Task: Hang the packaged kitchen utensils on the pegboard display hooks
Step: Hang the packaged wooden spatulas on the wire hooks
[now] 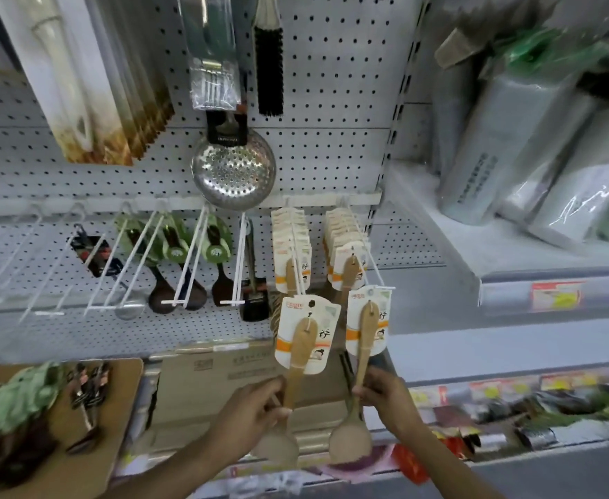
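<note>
Wooden spoons on printed cards are the items in hand, two at once, lower centre of the frame. Left hand (256, 408) has its fingers curled round the handle of the left spoon (297, 358); right hand (385, 392) pinches the handle of the right spoon (364, 340). Both cards are raised toward the front ends of two white hooks, the left hook (297, 268) and the right hook (367, 253), each already carrying a row of identical carded spoons.

Judged step: threading. The right card sits at the tip of its hook; whether its hole is on the wire cannot be told. The left card's hole shows just below its hook's tip, not yet engaged. Next move calls for lifting each card so its hole meets the tip, then sliding it back.

Writing: cards bear an orange band and characters too blurred to read. A cardboard box (223, 372) below shows faint, illegible print.
</note>
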A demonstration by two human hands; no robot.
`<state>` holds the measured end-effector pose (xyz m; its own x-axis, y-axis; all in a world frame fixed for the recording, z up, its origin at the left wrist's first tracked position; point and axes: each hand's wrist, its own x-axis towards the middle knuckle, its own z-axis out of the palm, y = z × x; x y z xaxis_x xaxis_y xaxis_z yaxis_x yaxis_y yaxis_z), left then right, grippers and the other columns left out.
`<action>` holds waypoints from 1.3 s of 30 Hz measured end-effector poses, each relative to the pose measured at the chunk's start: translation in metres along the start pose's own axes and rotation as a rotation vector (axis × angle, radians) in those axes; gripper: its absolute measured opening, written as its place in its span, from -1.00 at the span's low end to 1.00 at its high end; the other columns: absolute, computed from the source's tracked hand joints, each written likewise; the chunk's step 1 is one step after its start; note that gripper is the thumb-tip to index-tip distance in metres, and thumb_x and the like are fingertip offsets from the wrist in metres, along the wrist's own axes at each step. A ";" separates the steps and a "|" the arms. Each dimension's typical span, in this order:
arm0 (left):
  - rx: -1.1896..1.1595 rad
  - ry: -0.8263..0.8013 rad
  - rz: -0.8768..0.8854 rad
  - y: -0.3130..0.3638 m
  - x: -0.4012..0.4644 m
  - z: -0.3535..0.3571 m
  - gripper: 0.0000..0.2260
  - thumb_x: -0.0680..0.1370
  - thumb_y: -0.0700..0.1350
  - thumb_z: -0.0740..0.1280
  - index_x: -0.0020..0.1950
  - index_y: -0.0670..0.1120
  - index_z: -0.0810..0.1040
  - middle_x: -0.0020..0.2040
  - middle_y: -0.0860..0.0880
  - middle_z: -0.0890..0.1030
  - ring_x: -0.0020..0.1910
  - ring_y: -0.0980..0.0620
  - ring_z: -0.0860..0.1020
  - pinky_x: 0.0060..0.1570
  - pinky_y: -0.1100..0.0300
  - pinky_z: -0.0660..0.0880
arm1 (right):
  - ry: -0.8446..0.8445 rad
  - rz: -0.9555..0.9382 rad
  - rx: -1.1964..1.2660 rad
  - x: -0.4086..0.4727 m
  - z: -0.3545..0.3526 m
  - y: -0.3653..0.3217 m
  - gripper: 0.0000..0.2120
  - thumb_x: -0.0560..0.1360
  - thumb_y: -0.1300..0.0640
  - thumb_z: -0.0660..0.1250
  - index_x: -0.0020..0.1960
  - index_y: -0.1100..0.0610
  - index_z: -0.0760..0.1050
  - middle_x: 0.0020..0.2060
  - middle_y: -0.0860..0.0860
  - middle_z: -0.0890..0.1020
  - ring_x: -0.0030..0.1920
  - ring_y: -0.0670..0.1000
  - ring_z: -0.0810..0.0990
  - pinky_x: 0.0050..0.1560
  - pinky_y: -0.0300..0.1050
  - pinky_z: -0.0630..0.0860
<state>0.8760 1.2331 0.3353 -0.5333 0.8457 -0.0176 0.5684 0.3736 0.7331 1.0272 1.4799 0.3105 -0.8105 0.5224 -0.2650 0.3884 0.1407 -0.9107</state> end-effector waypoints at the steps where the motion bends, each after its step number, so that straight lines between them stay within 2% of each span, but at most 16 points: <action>1: 0.002 0.005 -0.001 0.001 -0.001 0.000 -0.86 0.50 0.01 0.42 -0.03 0.04 0.49 -0.18 0.19 0.62 -0.18 0.27 0.59 -0.17 0.23 0.51 | 0.001 0.007 0.019 0.004 -0.001 0.000 -0.71 0.44 0.39 0.42 -0.20 -0.01 0.61 -0.29 -0.04 0.70 -0.20 -0.03 0.68 -0.12 -0.06 0.62; 3: 0.007 0.015 0.002 0.002 -0.001 -0.001 -0.84 0.51 0.00 0.42 -0.07 0.06 0.44 -0.20 0.21 0.60 -0.19 0.26 0.59 -0.21 0.26 0.48 | -0.011 0.015 0.052 0.012 -0.001 0.000 -0.73 0.44 0.43 0.41 -0.18 0.06 0.59 -0.33 -0.06 0.69 -0.27 -0.11 0.64 -0.21 -0.24 0.55; 7: 0.021 0.020 -0.012 0.006 -0.001 -0.001 -0.81 0.51 0.02 0.42 -0.09 0.07 0.41 -0.24 0.26 0.56 -0.23 0.27 0.56 -0.26 0.29 0.43 | -0.034 0.006 0.082 0.024 -0.003 0.005 -0.78 0.44 0.46 0.39 -0.15 0.16 0.57 -0.37 -0.04 0.67 -0.35 -0.14 0.60 -0.30 -0.32 0.50; 11: 0.023 0.006 -0.048 0.008 0.000 -0.005 -0.81 0.48 0.02 0.41 -0.10 0.09 0.40 -0.24 0.31 0.56 -0.20 0.28 0.58 -0.23 0.32 0.45 | -0.007 0.040 0.108 0.038 -0.004 0.003 -0.87 0.49 0.45 0.34 -0.07 0.28 0.59 -0.29 0.14 0.67 -0.30 0.16 0.60 -0.34 -0.19 0.57; 12: 0.024 0.001 -0.054 0.008 0.000 -0.006 -0.82 0.47 0.02 0.41 -0.10 0.09 0.41 -0.22 0.29 0.58 -0.18 0.28 0.58 -0.20 0.30 0.47 | 0.002 0.047 0.124 0.043 -0.004 0.003 -0.89 0.49 0.41 0.35 -0.05 0.27 0.60 -0.26 0.18 0.66 -0.27 0.24 0.59 -0.29 -0.13 0.61; 14: 0.018 -0.002 -0.066 0.006 0.000 -0.007 -0.84 0.47 0.03 0.41 -0.08 0.09 0.44 -0.16 0.25 0.61 -0.16 0.29 0.59 -0.15 0.26 0.51 | -0.001 0.004 0.063 0.054 -0.004 0.000 -0.87 0.47 0.34 0.42 -0.03 0.17 0.62 -0.19 0.10 0.72 -0.14 0.20 0.68 -0.06 0.02 0.65; 16: 0.021 0.005 -0.086 0.005 -0.001 -0.008 -0.84 0.47 0.06 0.40 -0.07 0.07 0.45 -0.13 0.21 0.62 -0.14 0.30 0.58 -0.10 0.24 0.53 | -0.027 -0.014 0.081 0.062 -0.004 -0.007 -0.83 0.45 0.38 0.42 -0.02 0.16 0.63 -0.15 0.07 0.73 -0.06 0.13 0.70 0.00 0.05 0.63; 19: 0.034 0.007 -0.119 0.003 -0.002 -0.009 -0.82 0.47 0.09 0.37 -0.04 0.03 0.49 -0.11 0.21 0.63 -0.12 0.30 0.57 -0.03 0.23 0.54 | -0.040 0.015 0.169 0.077 -0.002 -0.016 -0.78 0.44 0.44 0.41 -0.03 0.17 0.64 -0.15 0.12 0.72 -0.06 0.18 0.68 -0.08 0.05 0.61; 22: 0.021 0.017 -0.148 -0.004 -0.004 -0.011 -0.80 0.47 0.13 0.36 -0.05 0.04 0.48 -0.11 0.22 0.62 -0.10 0.28 0.58 -0.02 0.21 0.56 | -0.024 -0.011 0.145 0.094 -0.002 -0.022 -0.87 0.36 0.26 0.49 -0.16 0.05 0.67 -0.22 0.09 0.71 -0.13 0.16 0.68 -0.12 0.04 0.63; 26: 0.019 0.043 -0.168 -0.012 -0.008 -0.013 -0.80 0.47 0.16 0.36 -0.05 0.07 0.49 -0.09 0.23 0.60 -0.07 0.29 0.57 0.02 0.22 0.55 | 0.074 -0.024 0.041 0.120 -0.002 -0.012 -0.89 0.49 0.45 0.28 -0.15 0.31 0.54 -0.32 0.17 0.60 -0.26 0.17 0.57 -0.34 -0.14 0.58; 29: 0.013 0.063 -0.193 -0.015 -0.010 -0.015 -0.81 0.46 0.12 0.38 -0.06 0.05 0.49 -0.09 0.22 0.60 -0.07 0.29 0.56 0.04 0.24 0.54 | 0.040 0.051 0.203 0.131 0.000 -0.016 -0.86 0.51 0.47 0.25 -0.18 0.31 0.47 -0.35 0.14 0.53 -0.32 0.13 0.52 -0.38 -0.17 0.52; 31: 0.007 0.073 -0.207 -0.015 -0.011 -0.015 -0.82 0.46 0.11 0.39 -0.06 0.06 0.49 -0.11 0.22 0.60 -0.09 0.29 0.56 0.02 0.26 0.54 | 0.095 0.098 0.194 0.134 -0.002 -0.015 -0.83 0.52 0.45 0.22 -0.20 0.28 0.45 -0.40 0.11 0.52 -0.39 0.07 0.52 -0.43 -0.20 0.52; 33: -0.002 0.082 -0.206 -0.013 -0.012 -0.014 -0.82 0.46 0.11 0.39 -0.05 0.06 0.49 -0.11 0.23 0.60 -0.10 0.29 0.56 0.00 0.30 0.52 | 0.097 0.091 0.169 0.133 -0.002 -0.017 -0.83 0.52 0.45 0.24 -0.20 0.27 0.47 -0.36 0.13 0.53 -0.32 0.12 0.53 -0.37 -0.15 0.57; 35: -0.012 0.088 -0.200 -0.011 -0.013 -0.013 -0.84 0.47 0.09 0.40 -0.06 0.08 0.50 -0.10 0.26 0.59 -0.11 0.29 0.56 -0.02 0.32 0.51 | 0.096 0.069 0.124 0.137 -0.003 -0.008 -0.83 0.49 0.42 0.33 -0.17 0.19 0.53 -0.26 0.14 0.59 -0.22 0.15 0.56 -0.18 -0.02 0.57; 37: -0.023 0.088 -0.195 -0.011 -0.014 -0.011 -0.87 0.48 0.08 0.40 -0.08 0.12 0.48 -0.10 0.27 0.60 -0.12 0.28 0.58 -0.04 0.30 0.52 | 0.117 0.034 -0.018 0.134 -0.005 0.000 -0.84 0.47 0.34 0.42 -0.09 0.11 0.53 -0.21 0.08 0.63 -0.22 0.00 0.60 -0.05 0.01 0.56; 39: -0.029 0.086 -0.202 -0.010 -0.014 -0.008 -0.86 0.48 0.07 0.41 -0.12 0.16 0.44 -0.11 0.28 0.60 -0.13 0.27 0.58 -0.06 0.30 0.53 | 0.178 0.014 0.005 0.128 -0.004 0.005 -0.83 0.43 0.20 0.50 -0.07 0.11 0.52 -0.22 0.12 0.62 -0.22 -0.02 0.61 0.00 0.07 0.53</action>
<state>0.8720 1.2145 0.3336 -0.6864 0.7190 -0.1088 0.4274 0.5200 0.7395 0.9277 1.5507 0.2732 -0.7142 0.6651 -0.2181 0.3968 0.1281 -0.9089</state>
